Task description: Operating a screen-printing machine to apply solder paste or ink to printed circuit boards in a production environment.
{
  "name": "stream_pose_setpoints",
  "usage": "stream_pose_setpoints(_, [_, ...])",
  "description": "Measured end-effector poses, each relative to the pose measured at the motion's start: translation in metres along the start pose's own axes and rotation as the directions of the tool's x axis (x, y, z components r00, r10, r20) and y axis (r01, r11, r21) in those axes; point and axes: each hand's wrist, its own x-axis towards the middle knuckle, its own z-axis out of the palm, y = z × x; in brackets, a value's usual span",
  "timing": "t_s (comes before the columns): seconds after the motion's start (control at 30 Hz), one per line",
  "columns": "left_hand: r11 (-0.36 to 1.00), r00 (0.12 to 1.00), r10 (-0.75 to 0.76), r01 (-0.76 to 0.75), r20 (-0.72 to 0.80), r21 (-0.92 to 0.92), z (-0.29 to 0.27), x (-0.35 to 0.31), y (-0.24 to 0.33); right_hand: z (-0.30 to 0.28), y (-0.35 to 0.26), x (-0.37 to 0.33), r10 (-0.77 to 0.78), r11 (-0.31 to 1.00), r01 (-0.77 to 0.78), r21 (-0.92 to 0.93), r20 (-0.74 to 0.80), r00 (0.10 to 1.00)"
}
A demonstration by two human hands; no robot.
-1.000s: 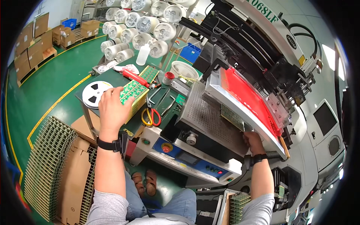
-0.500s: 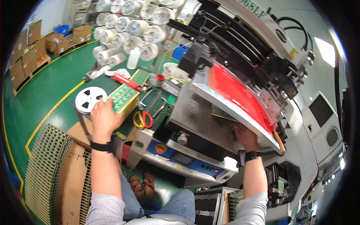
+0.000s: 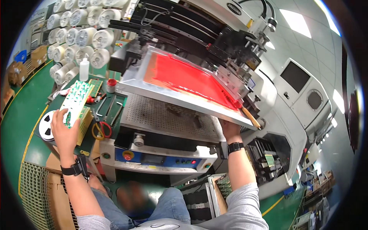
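My left hand (image 3: 64, 128) grips the near end of a green and white circuit board panel (image 3: 78, 97), thumb on one side and fingers on the other. The panel is tilted above a stack of similar boards (image 3: 85, 124). A white reel (image 3: 46, 126) lies beside this hand. My right hand (image 3: 230, 131) reaches beneath the right end of a metal-framed printing screen (image 3: 184, 100), its fingers hidden by the frame. Red paste (image 3: 184, 76) covers much of the screen. Below it shows a perforated metal plate (image 3: 153, 111).
Red and yellow scissors (image 3: 101, 130), hex keys (image 3: 111, 107) and a red jar (image 3: 111, 85) lie right of the boards. A squeeze bottle (image 3: 84, 69) stands farther back. A wooden-handled tool (image 3: 251, 117) rests at the screen's right corner. The machine's control panel (image 3: 153, 158) faces me.
My left hand has taken hold of a board panel and raised it off the stack. My right hand stays under the screen's right end. The view has turned to the right.
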Motion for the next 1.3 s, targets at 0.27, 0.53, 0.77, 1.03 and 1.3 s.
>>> stream_pose_setpoints(0.27, [0.954, 0.989, 0.078, -0.037, 0.128, -0.296, 0.007, -0.002, 0.04, -0.123, -0.089, -0.041, -0.339, 0.844, 0.064, -0.532, -0.439, 0.832])
stream_pose_setpoints(0.53, [0.94, 0.972, 0.171, -0.111, 0.162, -0.323, 0.014, -0.01, 0.054, -0.186, -0.045, -0.097, 0.119, 0.815, -0.352, -0.46, -0.461, 0.879])
stream_pose_setpoints(0.77, [0.92, 0.926, 0.28, -0.184, 0.253, -0.347, -0.008, 0.001, 0.092, -0.211, 0.0, -0.121, 0.437, 0.824, -0.532, -0.195, -0.379, 0.815])
stream_pose_setpoints(1.03, [0.809, 0.782, 0.401, -0.058, 0.478, -0.585, -0.006, 0.021, 0.143, -0.228, 0.038, -0.123, 0.529, 0.705, -0.686, -0.179, -0.51, 0.678])
stream_pose_setpoints(1.3, [0.743, 0.538, 0.434, 0.24, 0.723, -0.625, 0.06, 0.04, 0.196, -0.194, -0.002, -0.093, -0.331, 0.718, -0.113, -0.687, -0.48, 0.813])
